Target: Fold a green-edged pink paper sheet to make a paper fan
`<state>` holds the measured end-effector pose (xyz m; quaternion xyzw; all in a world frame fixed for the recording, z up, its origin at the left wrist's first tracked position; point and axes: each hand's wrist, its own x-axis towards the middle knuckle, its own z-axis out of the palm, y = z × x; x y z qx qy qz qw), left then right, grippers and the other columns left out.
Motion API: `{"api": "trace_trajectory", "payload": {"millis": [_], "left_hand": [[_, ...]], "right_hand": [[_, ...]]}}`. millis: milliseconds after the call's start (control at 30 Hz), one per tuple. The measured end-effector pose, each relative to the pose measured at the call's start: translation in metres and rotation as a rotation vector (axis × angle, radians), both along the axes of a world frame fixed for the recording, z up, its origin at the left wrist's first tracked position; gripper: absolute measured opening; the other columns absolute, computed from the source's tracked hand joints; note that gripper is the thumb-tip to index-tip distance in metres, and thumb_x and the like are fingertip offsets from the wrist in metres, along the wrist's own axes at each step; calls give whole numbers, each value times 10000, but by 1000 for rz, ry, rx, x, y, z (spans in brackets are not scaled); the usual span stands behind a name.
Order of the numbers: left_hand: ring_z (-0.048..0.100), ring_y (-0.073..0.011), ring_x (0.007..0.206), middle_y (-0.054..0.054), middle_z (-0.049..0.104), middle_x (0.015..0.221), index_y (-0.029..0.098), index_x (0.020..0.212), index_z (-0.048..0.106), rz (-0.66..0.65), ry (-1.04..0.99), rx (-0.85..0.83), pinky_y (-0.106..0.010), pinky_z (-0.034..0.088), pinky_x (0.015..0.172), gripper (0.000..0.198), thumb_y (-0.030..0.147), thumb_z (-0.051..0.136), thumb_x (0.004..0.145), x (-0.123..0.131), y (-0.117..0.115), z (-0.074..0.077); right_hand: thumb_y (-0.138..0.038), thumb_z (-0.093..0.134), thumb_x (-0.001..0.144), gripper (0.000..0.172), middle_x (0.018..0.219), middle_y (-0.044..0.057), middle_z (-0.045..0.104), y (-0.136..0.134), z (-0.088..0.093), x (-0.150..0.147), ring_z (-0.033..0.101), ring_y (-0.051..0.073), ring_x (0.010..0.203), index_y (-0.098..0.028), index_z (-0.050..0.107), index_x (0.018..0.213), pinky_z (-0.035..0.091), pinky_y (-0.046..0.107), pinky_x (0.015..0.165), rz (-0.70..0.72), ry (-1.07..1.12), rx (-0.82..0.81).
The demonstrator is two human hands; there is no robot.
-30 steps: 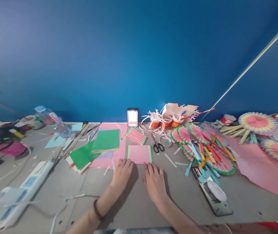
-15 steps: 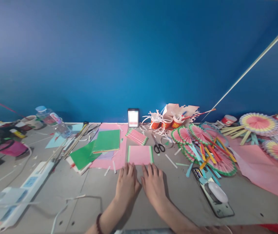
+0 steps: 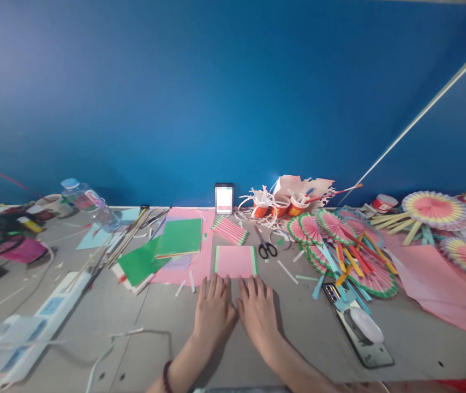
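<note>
My left hand (image 3: 213, 305) lies palm down, its fingers stretched toward the near edge of a pink sheet of paper (image 3: 236, 261) with green side borders. Beside it, my right hand (image 3: 257, 305) rests flat the same way, fingertips at that same edge. Neither hand grasps anything. Just beyond the sheet lies a folded pink paper strip (image 3: 230, 230) with striped pleats. Black-handled scissors (image 3: 266, 249) are to the right of it. Green paper sheets (image 3: 179, 237) sit on a larger pink sheet (image 3: 206, 267) to the left.
Pleated paper fans (image 3: 364, 262) and a phone (image 3: 358, 327) with a white mouse-like object on it lie right. Red paper cups (image 3: 298, 204) stand by the blue wall. A power strip (image 3: 40, 327), a plastic bottle (image 3: 89, 202) and thin sticks (image 3: 129, 237) are left.
Both hands stay flat at the paper's near edge. Apart from a very slight shift of the whole view, nothing has visibly moved.
</note>
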<state>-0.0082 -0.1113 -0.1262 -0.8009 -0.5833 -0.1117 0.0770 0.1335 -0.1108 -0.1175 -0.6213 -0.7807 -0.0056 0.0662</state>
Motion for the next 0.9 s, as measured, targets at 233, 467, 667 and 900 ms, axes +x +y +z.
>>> {"api": "trace_trajectory", "payload": {"millis": [233, 467, 667, 900], "left_hand": [[468, -313, 1287, -103, 605, 1322, 161, 1369, 538, -30, -58, 60, -529, 263, 1144, 550, 235, 472, 828, -5, 0, -8], [464, -342, 1268, -116, 610, 1292, 211, 1413, 498, -19, -77, 25, -600, 269, 1097, 577, 237, 486, 836, -2, 0, -6], [475, -350, 1251, -131, 609, 1278, 209, 1406, 502, -12, -70, 11, -623, 288, 1065, 572, 218, 484, 834, -1, 0, -1], [487, -332, 1237, -117, 611, 1276, 220, 1391, 517, 18, -72, 32, -585, 314, 1062, 551, 185, 460, 844, 1, 0, 1]], "right_hand": [[-282, 554, 930, 491, 1269, 140, 591, 3, 8, 0, 499, 332, 1173, -307, 489, 1416, 417, 504, 908, 29, -22, -3], [-264, 526, 943, 441, 1210, 131, 621, 8, 11, 5, 518, 310, 1128, -281, 522, 1384, 410, 479, 892, 55, 3, -18], [-226, 468, 966, 402, 1273, 132, 624, 8, 16, 14, 522, 282, 1182, -246, 542, 1360, 392, 484, 936, 45, 69, -64], [-167, 391, 981, 408, 1355, 143, 592, 6, 16, 19, 511, 251, 1251, -180, 550, 1356, 366, 440, 1005, 19, 76, -84]]}}
